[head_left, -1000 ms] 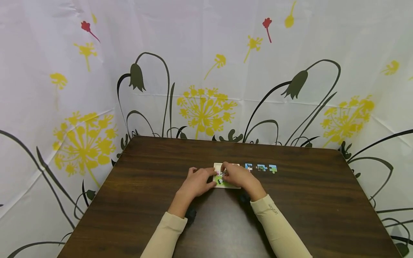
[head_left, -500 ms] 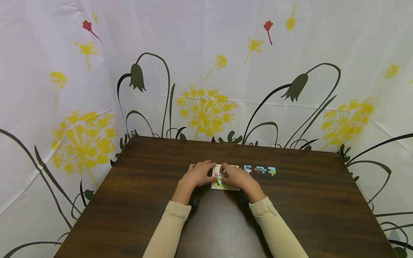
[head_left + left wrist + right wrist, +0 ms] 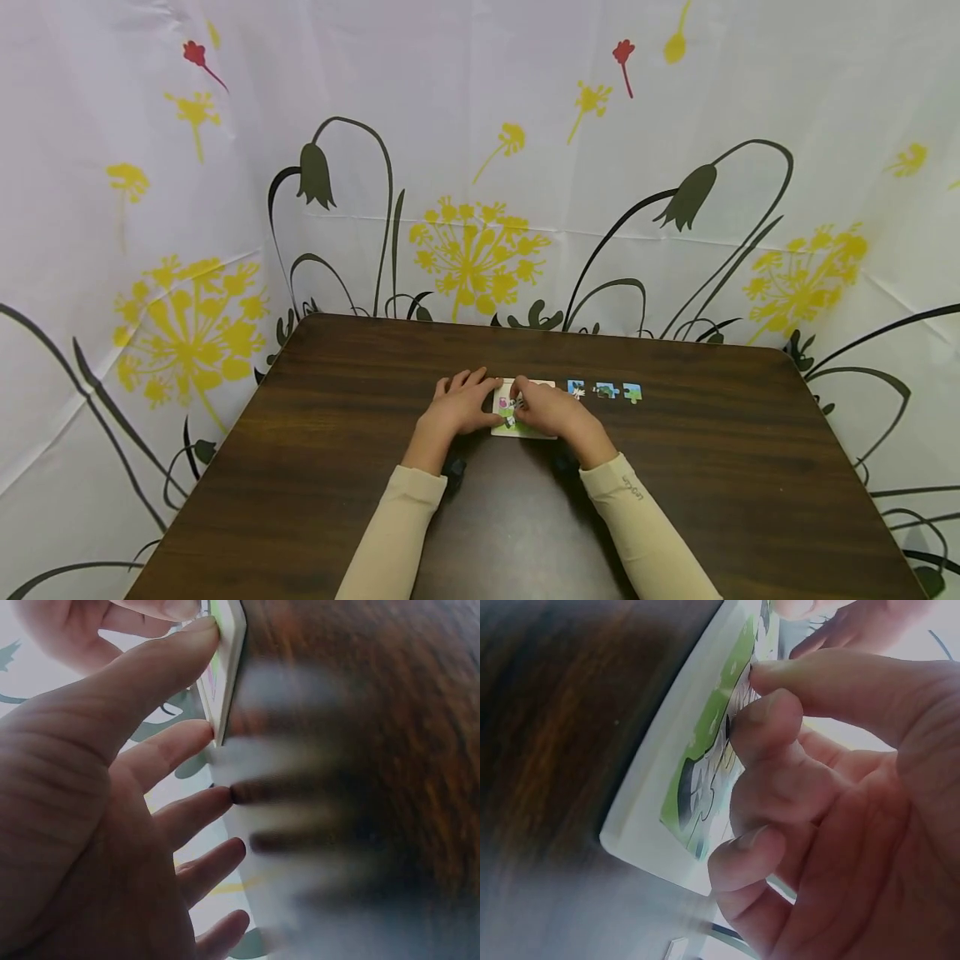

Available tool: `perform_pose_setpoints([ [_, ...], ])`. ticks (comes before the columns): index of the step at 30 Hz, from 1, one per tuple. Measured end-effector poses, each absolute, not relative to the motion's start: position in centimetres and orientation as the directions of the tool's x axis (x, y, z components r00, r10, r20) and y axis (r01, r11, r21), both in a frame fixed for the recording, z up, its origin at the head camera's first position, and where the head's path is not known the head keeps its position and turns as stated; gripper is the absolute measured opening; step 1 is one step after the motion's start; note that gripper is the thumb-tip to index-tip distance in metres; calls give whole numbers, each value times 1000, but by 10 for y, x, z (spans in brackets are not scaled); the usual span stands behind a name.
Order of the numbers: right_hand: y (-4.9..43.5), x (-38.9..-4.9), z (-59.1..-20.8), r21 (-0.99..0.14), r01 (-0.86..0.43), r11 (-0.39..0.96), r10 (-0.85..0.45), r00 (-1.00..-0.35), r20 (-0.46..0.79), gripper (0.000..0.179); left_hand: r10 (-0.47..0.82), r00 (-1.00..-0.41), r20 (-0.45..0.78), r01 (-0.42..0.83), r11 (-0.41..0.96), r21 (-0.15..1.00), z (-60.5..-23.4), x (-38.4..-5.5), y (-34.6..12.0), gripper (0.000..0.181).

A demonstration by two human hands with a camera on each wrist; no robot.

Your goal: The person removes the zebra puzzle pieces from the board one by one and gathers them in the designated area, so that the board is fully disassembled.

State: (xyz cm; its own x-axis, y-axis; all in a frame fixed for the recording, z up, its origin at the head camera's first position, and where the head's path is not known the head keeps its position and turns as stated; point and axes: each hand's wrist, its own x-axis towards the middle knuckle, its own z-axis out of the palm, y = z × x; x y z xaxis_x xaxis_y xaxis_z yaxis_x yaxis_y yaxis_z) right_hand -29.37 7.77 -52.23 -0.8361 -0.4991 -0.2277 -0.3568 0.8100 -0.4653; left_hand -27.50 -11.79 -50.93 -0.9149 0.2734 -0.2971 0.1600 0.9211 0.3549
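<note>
A small puzzle board [image 3: 525,434] with a pale frame and a green picture of animals lies flat on the table. My left hand [image 3: 453,412] is spread at its left side; in the left wrist view the thumb rests on the frame [image 3: 234,652] and the index fingertip touches a corner, the other fingers fanned out straight. Over the board's right half is my right hand [image 3: 551,410], fingers curled. Its thumb and index finger [image 3: 769,724] pinch at a black-and-white striped puzzle piece [image 3: 741,696] on the picture, mostly hidden by the fingertips.
To the right of the board, three loose puzzle pieces lie in a row: one [image 3: 576,389], a second [image 3: 606,390] and a third [image 3: 633,392]. The brown wooden table [image 3: 360,375] ends at a white curtain [image 3: 465,108] printed with flowers.
The left hand's fingers have spread wider, and it has shifted slightly up along the board's left side. The right hand keeps its place on the board. The loose pieces lie as before.
</note>
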Motion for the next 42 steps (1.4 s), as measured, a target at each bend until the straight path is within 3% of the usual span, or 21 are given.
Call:
perform_pose_setpoints([
  [14, 84, -300, -531, -526, -381, 760, -544, -817, -194, 22, 257, -920, -296, 140, 920, 365, -513, -278, -119, 74],
  [30, 83, -298, -528, -606, -301, 736, -527, -818, -233, 24, 252, -921, -298, 141, 926, 350, -514, -277, -118, 75],
  [42, 85, -302, -531, -575, -360, 735, -557, -803, -210, 26, 251, -920, -300, 143, 930, 339, -517, -279, -118, 76],
])
